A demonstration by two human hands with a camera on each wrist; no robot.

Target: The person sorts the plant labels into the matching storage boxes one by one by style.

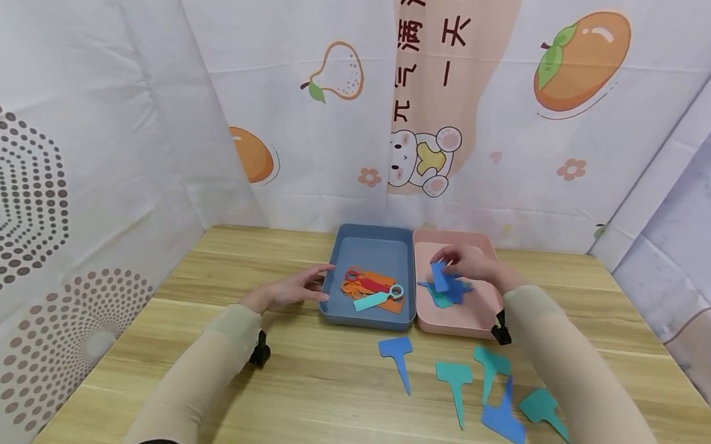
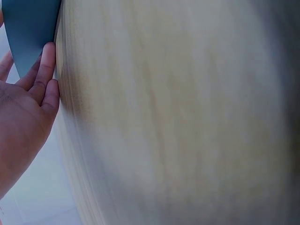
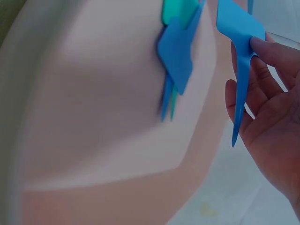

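Over the pink tray [image 1: 468, 315], my right hand [image 1: 470, 263] pinches a blue T-shaped plant label [image 3: 242, 44] between thumb and fingers, its pointed stem hanging down along the palm in the right wrist view. Beneath it, several blue and green plant labels [image 3: 176, 54] lie overlapping on the tray floor. My left hand [image 1: 294, 289] rests against the left side of the blue-grey tray [image 1: 369, 249], fingers extended along its wall [image 2: 33, 35]. That tray holds orange and red tags and a turquoise tag [image 1: 372, 300] with a ring end.
On the wooden table [image 1: 323, 381] in front of the trays lie a blue label [image 1: 397, 348], a green label [image 1: 455, 375] and several more, some near my right forearm. The trays stand side by side. A printed white curtain [image 1: 311, 146] hangs behind the table.
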